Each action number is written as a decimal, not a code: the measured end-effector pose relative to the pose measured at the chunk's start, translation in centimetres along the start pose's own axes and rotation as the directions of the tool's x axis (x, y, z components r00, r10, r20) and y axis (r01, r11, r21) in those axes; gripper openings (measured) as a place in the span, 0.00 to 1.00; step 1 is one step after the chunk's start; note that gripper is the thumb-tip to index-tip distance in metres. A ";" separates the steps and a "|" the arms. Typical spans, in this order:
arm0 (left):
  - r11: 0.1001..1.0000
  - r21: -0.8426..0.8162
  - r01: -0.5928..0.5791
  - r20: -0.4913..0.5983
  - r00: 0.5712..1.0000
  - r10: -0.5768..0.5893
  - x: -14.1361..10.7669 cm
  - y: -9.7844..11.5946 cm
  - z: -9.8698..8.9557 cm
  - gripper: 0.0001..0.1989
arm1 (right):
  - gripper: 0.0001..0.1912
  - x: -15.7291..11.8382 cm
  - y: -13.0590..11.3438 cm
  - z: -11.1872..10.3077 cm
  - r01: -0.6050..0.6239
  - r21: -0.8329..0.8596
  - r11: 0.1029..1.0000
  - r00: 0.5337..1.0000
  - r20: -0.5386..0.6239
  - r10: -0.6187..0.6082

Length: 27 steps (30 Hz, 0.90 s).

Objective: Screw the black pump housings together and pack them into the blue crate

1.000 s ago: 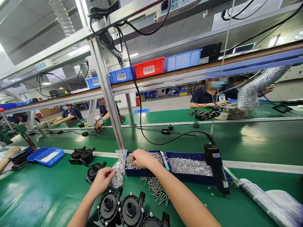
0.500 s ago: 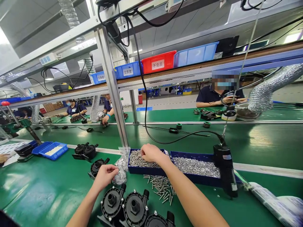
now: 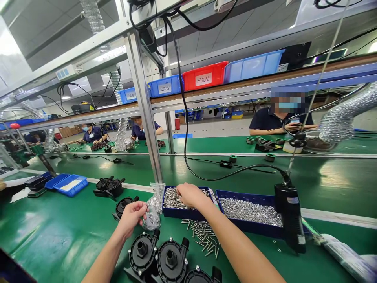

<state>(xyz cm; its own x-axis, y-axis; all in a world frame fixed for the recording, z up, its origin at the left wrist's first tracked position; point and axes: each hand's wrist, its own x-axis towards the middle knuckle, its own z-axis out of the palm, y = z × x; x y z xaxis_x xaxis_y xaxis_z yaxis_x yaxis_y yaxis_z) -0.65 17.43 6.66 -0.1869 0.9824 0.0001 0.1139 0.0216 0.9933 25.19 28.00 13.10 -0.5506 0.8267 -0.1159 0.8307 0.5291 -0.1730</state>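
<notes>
My right hand (image 3: 191,195) reaches into a blue box (image 3: 185,213) of long metal screws (image 3: 171,197). Its fingers are curled down among them, and the fingertips are hidden. My left hand (image 3: 133,217) is closed in a pinch beside a clear plastic bag (image 3: 152,220) of small metal parts; whatever sits between its fingertips is too small to make out. Below the hands stand several round black pump housings (image 3: 171,257) with bright screws in their rims. Loose screws (image 3: 204,236) lie scattered on the green mat in front of the box.
Right of the screws, another blue box (image 3: 250,210) holds small shiny washers or nuts. A black electric screwdriver (image 3: 290,216) hangs over its right end. More black housings (image 3: 110,188) and a blue tray (image 3: 70,184) are at left. A metal post (image 3: 144,110) rises behind. Co-workers sit across the line.
The view has swung slightly left, so the scene sits further right. My right hand stays in the screw box, and my left fingers have shifted a little beside the bag.
</notes>
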 end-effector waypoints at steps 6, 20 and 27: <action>0.999 -0.047 -0.007 -0.053 0.999 0.005 -0.2 0.3 0.1 0.30 | 0.08 0.1 0.7 -0.3 0.008 0.063 0.998 1.000 -0.017 -0.007; 0.992 -0.096 -0.076 -0.108 0.992 0.065 -1.1 1.1 0.8 0.28 | 0.19 -0.9 0.2 -1.0 0.190 0.423 0.886 0.975 -0.189 -0.119; 0.966 -0.255 -0.036 -0.124 0.992 0.004 -1.6 1.5 0.8 0.28 | 0.15 1.4 -6.2 3.3 0.351 0.779 0.519 0.934 -0.328 -0.140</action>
<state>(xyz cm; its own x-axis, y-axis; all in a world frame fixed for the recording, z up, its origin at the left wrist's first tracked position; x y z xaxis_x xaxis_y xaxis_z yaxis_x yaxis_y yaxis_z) 0.56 16.04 8.06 -0.3058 0.9519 0.0188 -0.1320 -0.0620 0.9893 19.00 25.24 10.78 -0.6035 0.7613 0.2369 0.1740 0.4158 -0.8927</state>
